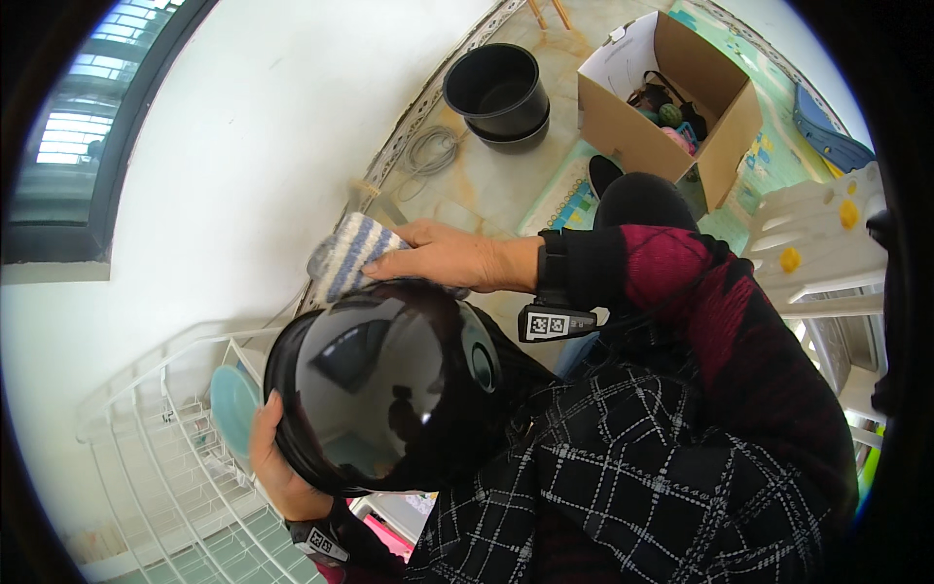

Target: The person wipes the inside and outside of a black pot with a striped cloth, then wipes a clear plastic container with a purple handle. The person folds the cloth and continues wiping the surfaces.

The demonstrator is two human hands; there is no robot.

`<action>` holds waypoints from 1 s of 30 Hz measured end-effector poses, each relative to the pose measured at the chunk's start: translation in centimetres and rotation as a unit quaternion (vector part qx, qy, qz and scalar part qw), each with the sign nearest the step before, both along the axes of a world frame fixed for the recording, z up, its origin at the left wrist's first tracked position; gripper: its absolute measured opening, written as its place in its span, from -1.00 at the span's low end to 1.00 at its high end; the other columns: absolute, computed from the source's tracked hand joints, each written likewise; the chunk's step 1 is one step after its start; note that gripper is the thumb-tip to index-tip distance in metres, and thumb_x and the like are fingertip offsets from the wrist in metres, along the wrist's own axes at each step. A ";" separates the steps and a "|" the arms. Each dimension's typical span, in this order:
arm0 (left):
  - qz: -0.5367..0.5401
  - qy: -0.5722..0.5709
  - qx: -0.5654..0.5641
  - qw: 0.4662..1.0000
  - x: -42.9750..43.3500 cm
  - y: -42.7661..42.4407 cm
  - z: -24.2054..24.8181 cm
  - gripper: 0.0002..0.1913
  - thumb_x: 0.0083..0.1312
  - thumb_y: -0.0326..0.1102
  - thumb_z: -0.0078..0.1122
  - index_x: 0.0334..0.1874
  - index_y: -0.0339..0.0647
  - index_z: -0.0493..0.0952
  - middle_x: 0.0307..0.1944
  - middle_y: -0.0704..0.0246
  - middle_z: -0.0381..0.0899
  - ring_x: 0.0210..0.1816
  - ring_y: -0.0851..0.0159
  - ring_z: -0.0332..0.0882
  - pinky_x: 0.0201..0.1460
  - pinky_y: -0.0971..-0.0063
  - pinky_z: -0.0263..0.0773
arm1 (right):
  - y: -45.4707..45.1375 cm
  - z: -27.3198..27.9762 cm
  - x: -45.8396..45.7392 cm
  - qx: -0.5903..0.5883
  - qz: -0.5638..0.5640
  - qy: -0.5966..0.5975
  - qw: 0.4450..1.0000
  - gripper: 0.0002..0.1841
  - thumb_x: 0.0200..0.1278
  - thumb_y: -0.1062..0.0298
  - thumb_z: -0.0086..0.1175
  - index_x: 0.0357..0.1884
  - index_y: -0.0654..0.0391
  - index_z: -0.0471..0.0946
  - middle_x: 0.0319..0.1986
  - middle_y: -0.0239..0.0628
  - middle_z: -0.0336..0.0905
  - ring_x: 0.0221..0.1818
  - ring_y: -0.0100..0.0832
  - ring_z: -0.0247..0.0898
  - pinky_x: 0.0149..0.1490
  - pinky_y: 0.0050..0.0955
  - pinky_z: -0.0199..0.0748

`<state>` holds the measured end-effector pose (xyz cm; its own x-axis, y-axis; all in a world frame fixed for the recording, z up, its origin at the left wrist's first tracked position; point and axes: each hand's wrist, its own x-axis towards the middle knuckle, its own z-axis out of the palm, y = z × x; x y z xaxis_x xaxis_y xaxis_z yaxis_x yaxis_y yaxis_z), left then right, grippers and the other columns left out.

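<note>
A large, glossy black rounded object (372, 387) rests on its side against my lap, its exact kind not clear. It has a ridged rim at the left and an oval grey-ringed part on its right side. Reflections of a window and a person show on its shiny face. My left hand (281, 463) supports the rim from the lower left, with the fingers partly hidden behind it. Along the far upper edge, my right hand (449, 255) holds a blue-and-white striped cloth (354, 255) against the object.
Left of me stands a white wire rack (175, 445) holding a light-blue bowl (233, 409). Beyond my hands are a coiled grey cable (430, 151), black pots (500, 91) and an open cardboard box (642, 131) of toys. A white plastic chair (817, 233) stands at the right.
</note>
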<state>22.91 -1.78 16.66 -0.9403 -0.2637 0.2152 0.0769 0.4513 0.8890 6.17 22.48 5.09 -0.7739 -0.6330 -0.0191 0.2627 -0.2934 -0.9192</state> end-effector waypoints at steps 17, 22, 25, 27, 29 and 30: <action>-0.065 -0.081 0.030 0.994 0.4 0.9 -4.0 -0.41 0.46 -0.13 0.24 0.39 -0.41 0.42 0.22 0.19 0.62 0.18 0.24 0.59 0.25 0.32 0.49 | 1.4 5.4 5.1 -0.008 -0.206 0.672 0.712 -0.44 0.12 0.13 0.27 0.20 0.10 0.60 0.20 -0.05 0.53 0.33 -0.03 0.42 0.37 0.13 0.29; -0.091 -0.068 0.012 0.993 0.7 0.2 -4.6 -0.43 0.46 -0.07 0.26 0.33 -0.40 0.49 0.19 0.21 0.64 0.15 0.28 0.60 0.22 0.35 0.49 | 2.0 4.9 1.8 0.074 -0.194 0.632 0.747 -0.38 0.15 0.01 0.33 0.23 0.11 0.55 0.13 -0.06 0.55 0.25 -0.01 0.47 0.34 0.07 0.35; -0.136 -0.125 0.074 0.980 0.9 -1.2 -4.7 -0.44 0.43 -0.04 0.33 0.25 -0.41 0.55 0.06 0.26 0.71 0.05 0.30 0.63 0.17 0.39 0.47 | 2.4 3.8 -1.8 0.087 -0.176 0.538 0.820 -0.36 0.11 -0.12 0.39 0.12 0.09 0.56 -0.03 -0.07 0.61 0.05 0.01 0.57 0.17 -0.08 0.52; -0.162 -0.128 0.127 0.970 1.0 -2.2 -5.3 -0.40 0.42 -0.05 0.36 0.31 -0.41 0.49 0.09 0.25 0.68 0.08 0.26 0.62 0.21 0.37 0.44 | 2.4 2.5 -4.1 0.088 -0.105 0.382 0.914 -0.35 0.12 -0.20 0.40 0.05 0.15 0.61 -0.09 0.01 0.70 -0.01 0.03 0.64 0.15 -0.15 0.58; -0.170 -0.109 0.185 0.962 1.2 -3.0 -6.4 -0.33 0.42 -0.08 0.37 0.40 -0.42 0.40 0.19 0.20 0.63 0.16 0.21 0.60 0.27 0.33 0.42 | 2.5 1.4 -5.5 0.126 0.012 0.173 0.977 -0.33 0.21 -0.17 0.40 0.15 0.19 0.64 0.06 -0.08 0.72 0.08 -0.22 0.64 0.24 -0.34 0.52; -0.160 -0.103 0.200 0.961 1.4 -3.3 -7.0 -0.32 0.41 -0.08 0.39 0.40 -0.43 0.40 0.19 0.19 0.63 0.15 0.21 0.60 0.27 0.32 0.43 | 2.3 1.0 -5.6 0.081 0.022 0.159 0.984 -0.35 0.22 -0.14 0.40 0.14 0.21 0.64 0.03 -0.13 0.73 0.07 -0.24 0.64 0.24 -0.35 0.51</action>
<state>24.34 -5.05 9.64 -0.9988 0.0228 -0.0425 -0.0413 0.0520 0.9978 0.54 24.79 6.04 -0.7290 -0.6747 0.1158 -0.0356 -0.1315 -0.9907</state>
